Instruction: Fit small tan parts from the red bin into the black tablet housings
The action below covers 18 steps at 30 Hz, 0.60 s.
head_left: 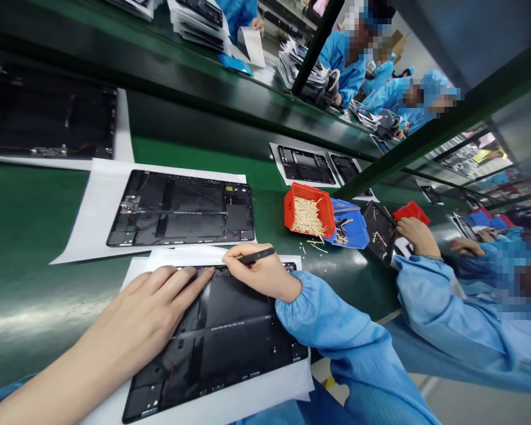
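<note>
Green workbench point(39, 236) holds a tablet housing point(221, 348) beneath left fingers point(181, 280).

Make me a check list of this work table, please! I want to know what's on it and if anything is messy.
Surface: green bench top, white paper sheets under the panels.
Job's things: black tablet back panel under both hands, more panels farther along.
Clutter: red bin of wooden sticks, loose sticks on the bench, blue bin beside it.
Grippers: right hand pinches a thin black tool; left hand lies on the panel, fingers spread.
Cables: thin wires on the next panel.
Surroundings: co-workers in blue smocks, stacked panels.
</note>
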Tool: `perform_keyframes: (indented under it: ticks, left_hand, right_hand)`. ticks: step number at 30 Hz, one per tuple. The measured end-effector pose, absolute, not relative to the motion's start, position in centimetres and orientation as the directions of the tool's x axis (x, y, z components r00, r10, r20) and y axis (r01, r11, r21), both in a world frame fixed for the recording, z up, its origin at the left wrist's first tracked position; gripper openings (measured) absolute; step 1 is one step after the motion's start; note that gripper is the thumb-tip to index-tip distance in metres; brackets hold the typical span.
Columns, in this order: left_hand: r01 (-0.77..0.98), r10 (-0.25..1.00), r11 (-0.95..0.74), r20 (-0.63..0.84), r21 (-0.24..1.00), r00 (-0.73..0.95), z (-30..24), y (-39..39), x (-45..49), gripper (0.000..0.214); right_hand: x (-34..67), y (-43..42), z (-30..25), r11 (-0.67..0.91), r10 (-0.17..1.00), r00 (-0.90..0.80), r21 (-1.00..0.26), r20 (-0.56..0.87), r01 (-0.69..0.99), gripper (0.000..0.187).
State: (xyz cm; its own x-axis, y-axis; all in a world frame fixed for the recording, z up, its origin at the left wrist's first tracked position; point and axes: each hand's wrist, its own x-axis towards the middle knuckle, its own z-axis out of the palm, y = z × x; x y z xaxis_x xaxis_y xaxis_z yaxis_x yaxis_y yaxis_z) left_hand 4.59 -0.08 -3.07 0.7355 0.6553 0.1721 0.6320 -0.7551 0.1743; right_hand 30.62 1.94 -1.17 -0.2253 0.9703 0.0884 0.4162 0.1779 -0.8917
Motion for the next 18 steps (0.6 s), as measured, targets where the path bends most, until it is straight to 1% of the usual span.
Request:
perform_keyframes:
  ticks: [5, 9, 12, 15, 18]
  left_hand:
    - [0.617, 0.629, -0.777, 0.162, 0.123, 0.76, -2.9, 0.2, 4.8, 0.064]
    - [0.603, 0.611, -0.79, 0.209, 0.106, 0.763, -3.0, 0.5, 4.8, 0.062]
    - [0.602, 0.609, -0.791, 0.224, 0.106, 0.761, -2.9, 0.6, 5.1, 0.061]
    - [0.618, 0.624, -0.779, 0.221, 0.101, 0.75, -2.6, 0.6, 5.5, 0.062]
    - [0.63, 0.625, -0.775, 0.211, 0.05, 0.752, -2.5, 0.4, 5.8, 0.063]
  right_hand:
    - [30.6, 1.9, -1.0, 0.226, 0.963, -0.239, -0.861, 0.126, 0.456, 0.017]
    - [30.4, 1.7, -0.7, 0.255, 0.958, -0.254, -0.801, 0.134, 0.542, 0.017]
    - [30.4, 1.4, -0.7, 0.327, 0.938, -0.29, -0.759, 0.189, 0.563, 0.017]
    - [30.6, 1.2, -0.6, 0.42, 0.899, -0.364, -0.717, 0.244, 0.557, 0.02]
    - [30.8, 1.1, -0.4, 0.496, 0.857, -0.441, -0.665, 0.267, 0.559, 0.024]
